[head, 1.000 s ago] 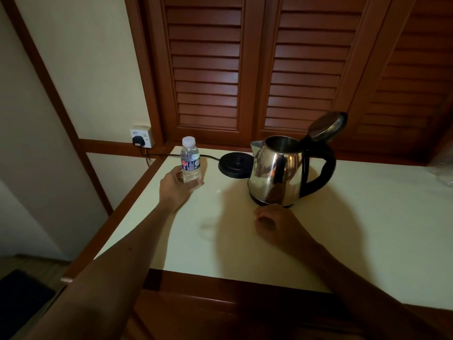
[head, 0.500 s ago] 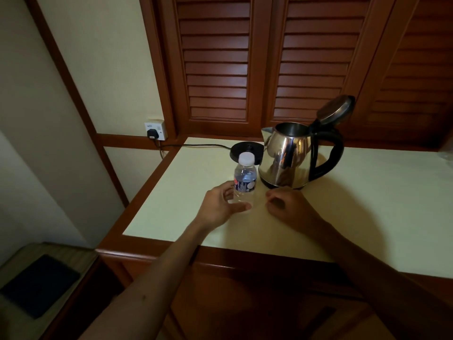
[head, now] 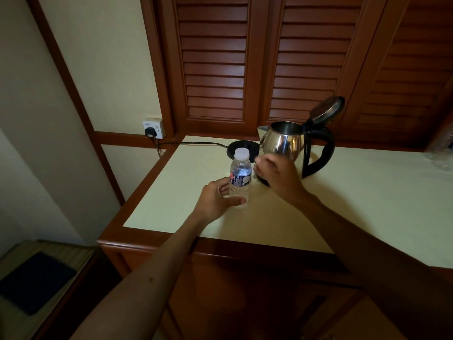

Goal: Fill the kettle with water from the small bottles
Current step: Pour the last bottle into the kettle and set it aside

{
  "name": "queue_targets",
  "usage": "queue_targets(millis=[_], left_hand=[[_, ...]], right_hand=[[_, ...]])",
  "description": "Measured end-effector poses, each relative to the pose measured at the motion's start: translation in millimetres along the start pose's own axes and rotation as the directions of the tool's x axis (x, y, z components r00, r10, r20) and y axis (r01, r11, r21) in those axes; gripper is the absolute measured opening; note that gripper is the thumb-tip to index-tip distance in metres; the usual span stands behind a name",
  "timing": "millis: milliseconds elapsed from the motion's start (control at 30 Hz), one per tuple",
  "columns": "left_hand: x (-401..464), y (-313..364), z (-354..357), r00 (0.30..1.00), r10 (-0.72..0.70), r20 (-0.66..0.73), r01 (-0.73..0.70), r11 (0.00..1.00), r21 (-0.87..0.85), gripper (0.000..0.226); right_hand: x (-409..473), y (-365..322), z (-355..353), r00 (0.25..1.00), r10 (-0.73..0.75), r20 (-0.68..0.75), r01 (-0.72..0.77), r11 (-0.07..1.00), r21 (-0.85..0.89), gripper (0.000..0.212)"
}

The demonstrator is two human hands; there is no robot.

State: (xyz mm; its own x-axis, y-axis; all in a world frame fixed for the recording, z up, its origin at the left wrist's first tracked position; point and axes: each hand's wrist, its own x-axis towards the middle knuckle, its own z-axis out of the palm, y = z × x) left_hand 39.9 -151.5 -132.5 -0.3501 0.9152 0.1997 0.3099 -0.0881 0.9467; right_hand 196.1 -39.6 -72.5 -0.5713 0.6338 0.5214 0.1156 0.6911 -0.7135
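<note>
The bottle [head: 240, 176] had slid in beside the kettle [head: 284, 143], upright on the worktop [head: 355, 192]. Left hand [head: 215, 202] gripped its base; right hand [head: 277, 173], loosely curled and empty, rose toward the cap — uncapping seemed next.

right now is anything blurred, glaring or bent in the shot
Head view: dim warm light; the right hand is motion-smeared, the left hand and bottle sharper; bright reflections streak the kettle; wide-angle distortion tilts the wall trim and shutters.
</note>
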Motion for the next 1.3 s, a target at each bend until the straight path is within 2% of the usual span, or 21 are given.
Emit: queue_targets(millis=[67,167,267,433,700,767,833,900,1000,1133,1200,1300], left_hand=[[-1,1,1,1.000,0.008,-0.009,-0.008,1.000,0.002,0.048],[-2,2,1,1.000,0.023,0.008,-0.023,1.000,-0.010,0.047],[-2,1,1,1.000,0.018,0.022,-0.017,0.999,-0.032,0.045],[2,-3,-1,0.999,-0.006,0.034,0.010,0.992,-0.129,0.043],[4,-6,-3,0.997,-0.012,0.071,0.024,0.986,-0.166,0.044],[4,-6,-4,0.997,-0.014,0.074,0.026,0.986,-0.165,0.046],[4,-6,-4,0.997,-0.020,0.074,0.032,0.985,-0.167,0.049],[4,-6,-4,0.997,-0.030,0.076,0.043,0.984,-0.172,0.050],[4,-6,-4,0.996,-0.037,0.075,0.048,0.987,-0.155,0.049],[4,-5,-4,0.996,-0.033,0.079,0.044,0.990,-0.133,0.046],[4,-6,-5,0.997,-0.029,0.078,0.039,0.991,-0.128,0.043],[6,-7,-5,0.997,-0.025,0.071,0.034,0.991,-0.127,0.041]], right_hand=[[14,-23,-1,0.997,-0.071,0.030,0.072,0.997,-0.031,0.027],[29,-42,-3,0.976,-0.130,0.177,0.165,0.967,-0.197,0.036],[38,-45,-5,0.965,-0.169,0.202,0.229,0.916,-0.328,0.037],[39,-49,-8,0.949,-0.174,0.262,0.259,0.904,-0.340,0.036],[46,-51,-13,0.885,-0.187,0.426,0.361,0.852,-0.378,0.016],[50,-49,-18,0.846,-0.204,0.492,0.414,0.833,-0.366,0.018],[53,-50,-20,0.825,-0.202,0.528,0.430,0.830,-0.354,0.028],[57,-54,-23,0.820,-0.187,0.541,0.414,0.846,-0.335,0.036],[62,-62,-29,0.821,-0.101,0.561,0.355,0.861,-0.364,0.030],[64,-71,-23,0.850,-0.090,0.519,0.396,0.759,-0.517,0.049],[62,-70,-16,0.846,-0.119,0.520,0.437,0.714,-0.547,0.043],[61,-71,-15,0.839,-0.127,0.529,0.440,0.729,-0.524,0.037]])
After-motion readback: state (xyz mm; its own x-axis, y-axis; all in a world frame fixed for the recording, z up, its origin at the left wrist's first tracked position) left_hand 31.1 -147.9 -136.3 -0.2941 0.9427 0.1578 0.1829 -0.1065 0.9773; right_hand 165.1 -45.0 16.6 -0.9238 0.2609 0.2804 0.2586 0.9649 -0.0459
